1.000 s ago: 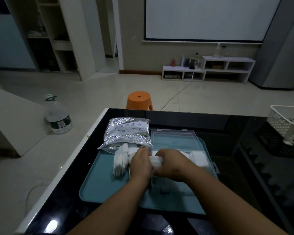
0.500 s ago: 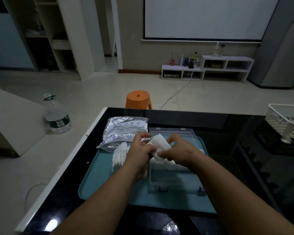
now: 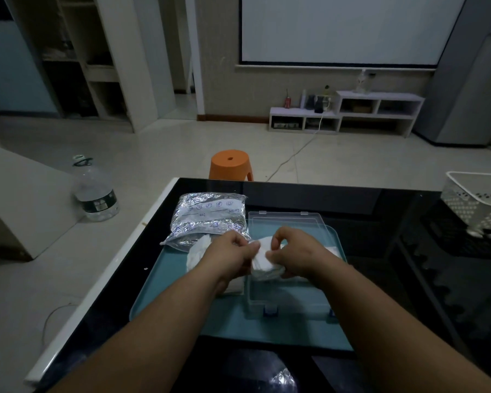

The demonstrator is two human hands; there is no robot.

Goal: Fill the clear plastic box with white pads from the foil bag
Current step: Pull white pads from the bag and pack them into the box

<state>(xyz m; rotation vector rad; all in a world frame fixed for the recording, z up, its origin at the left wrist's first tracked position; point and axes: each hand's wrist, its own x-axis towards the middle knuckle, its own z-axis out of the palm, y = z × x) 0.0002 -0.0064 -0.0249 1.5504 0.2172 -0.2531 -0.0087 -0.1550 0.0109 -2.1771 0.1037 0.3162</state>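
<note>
Table (image 3: pixel 380 211): glossy black top, carrying a flat teal tray (image 3: pixel 165 302) with rounded corners. Clear plastic box (image 3: pixel 289 303) sits on the tray's right half; it is rectangular, with its lid laid open at the far side and blue latches on the near edge. Foil bag (image 3: pixel 207 217), crinkled silver with a printed label, lies just left of the lid. White pads (image 3: pixel 264 265) (soft, fibrous, squarish stack) are over the box between both hands. Left hand (image 3: pixel 230 256) grip pinches the stack's left edge; right hand (image 3: pixel 301 256) grip curls round its right side. Loose pads (image 3: pixel 197 252) lie at the bag's mouth.
</note>
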